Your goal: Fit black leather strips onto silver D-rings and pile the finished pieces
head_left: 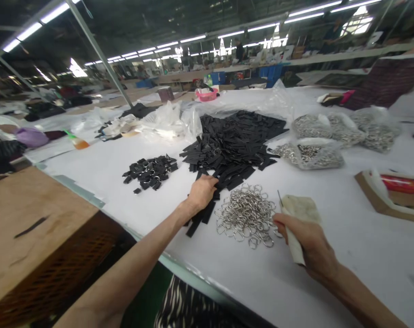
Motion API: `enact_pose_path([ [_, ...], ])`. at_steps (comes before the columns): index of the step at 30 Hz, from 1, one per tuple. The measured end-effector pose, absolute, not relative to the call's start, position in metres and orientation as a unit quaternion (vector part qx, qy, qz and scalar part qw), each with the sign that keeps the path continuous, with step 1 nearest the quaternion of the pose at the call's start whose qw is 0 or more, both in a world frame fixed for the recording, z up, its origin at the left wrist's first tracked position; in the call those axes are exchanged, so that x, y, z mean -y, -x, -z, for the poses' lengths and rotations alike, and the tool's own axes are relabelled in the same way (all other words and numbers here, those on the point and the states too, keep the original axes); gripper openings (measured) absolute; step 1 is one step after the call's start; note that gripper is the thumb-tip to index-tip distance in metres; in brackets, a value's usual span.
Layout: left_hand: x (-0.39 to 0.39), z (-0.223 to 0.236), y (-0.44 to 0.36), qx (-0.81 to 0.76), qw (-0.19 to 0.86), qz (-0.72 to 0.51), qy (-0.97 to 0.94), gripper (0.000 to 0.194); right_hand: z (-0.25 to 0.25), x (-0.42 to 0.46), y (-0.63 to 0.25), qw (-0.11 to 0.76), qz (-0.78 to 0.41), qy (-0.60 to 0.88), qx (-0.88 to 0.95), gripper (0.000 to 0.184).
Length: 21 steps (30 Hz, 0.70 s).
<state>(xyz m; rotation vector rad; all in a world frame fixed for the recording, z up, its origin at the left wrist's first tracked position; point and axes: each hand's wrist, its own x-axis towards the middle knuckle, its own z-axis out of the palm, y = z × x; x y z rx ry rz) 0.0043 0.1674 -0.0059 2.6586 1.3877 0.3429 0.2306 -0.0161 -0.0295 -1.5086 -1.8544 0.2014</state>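
My left hand (202, 193) is closed over black fabric strips (209, 213), its fingers curled at the near edge of a large heap of the same strips (234, 136). Which strip sits in the fingers is partly hidden. Right of it lies a pile of metal rings (246, 212). At that pile's right edge my right hand (311, 241) has its thumb and forefinger pinched together among the outermost rings. A beige folded piece (302, 207) lies partly beneath this hand, with a thin dark spike (280, 198) beside it. Small folded black tabs with rings (148, 172) form a separate pile to the left.
Clear plastic bags of rings (319, 152) sit at the right, behind a cardboard tray (385, 200) with a red packet. Crumpled plastic (169, 120) and a pink basin (207, 94) are farther back. The white table (241, 278) ends just before my body; a wooden surface (32, 228) adjoins at left.
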Motion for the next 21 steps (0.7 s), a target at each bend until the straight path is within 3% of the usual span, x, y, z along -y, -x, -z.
enact_pose_path([
  [5, -0.184, 0.008, -0.023, -0.47, 0.069, -0.05, -0.879, 0.014, 0.014, 0.013, -0.232, 0.259, -0.109, 0.61, 0.741, 0.012],
  [10, -0.193, 0.009, -0.02, -0.492, 0.075, -0.053, -0.866, 0.015, 0.012, 0.012, -0.228, 0.214, -0.111, 0.607, 0.757, 0.009],
  [17, -0.186, 0.007, -0.011, -0.519, 0.169, -0.127, -0.828, 0.011, 0.006, 0.014, -0.213, 0.214, -0.109, 0.545, 0.803, 0.009],
  [21, -0.16, -0.011, -0.003, -0.543, 0.228, -0.224, -0.777, 0.015, 0.016, 0.017, -0.191, 0.188, -0.039, 0.5, 0.844, 0.013],
])
